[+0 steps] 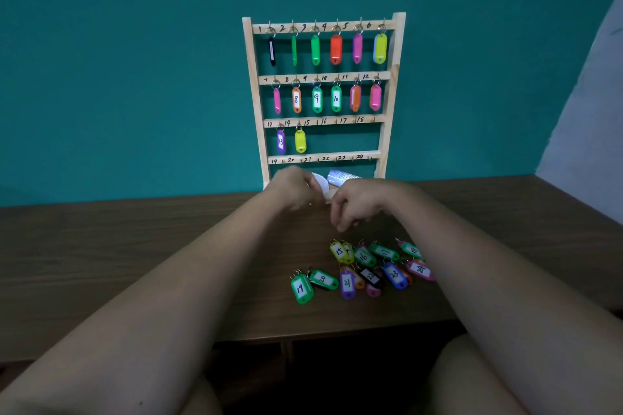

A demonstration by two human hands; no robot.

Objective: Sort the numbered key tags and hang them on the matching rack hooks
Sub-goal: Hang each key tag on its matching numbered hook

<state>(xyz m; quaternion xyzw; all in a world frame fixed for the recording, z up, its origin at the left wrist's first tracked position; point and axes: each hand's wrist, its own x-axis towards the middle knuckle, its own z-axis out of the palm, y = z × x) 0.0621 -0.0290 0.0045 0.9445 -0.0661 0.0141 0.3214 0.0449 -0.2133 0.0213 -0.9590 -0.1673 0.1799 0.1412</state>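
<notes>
The wall (135, 61) behind the rack (399, 44) was blue-green. The brown wooden table (135, 246) held the rack, which stood right against that wall. Hung tags (317, 98) filled the rack's top two rows, and two more hung on its third row. The loose tags (301, 287) lay in a bunch on the table in front of the rack. My left hand (295, 189) and right hand (357, 202) were near the rack's foot, fingers curled. I could not tell if they pinched anything.
</notes>
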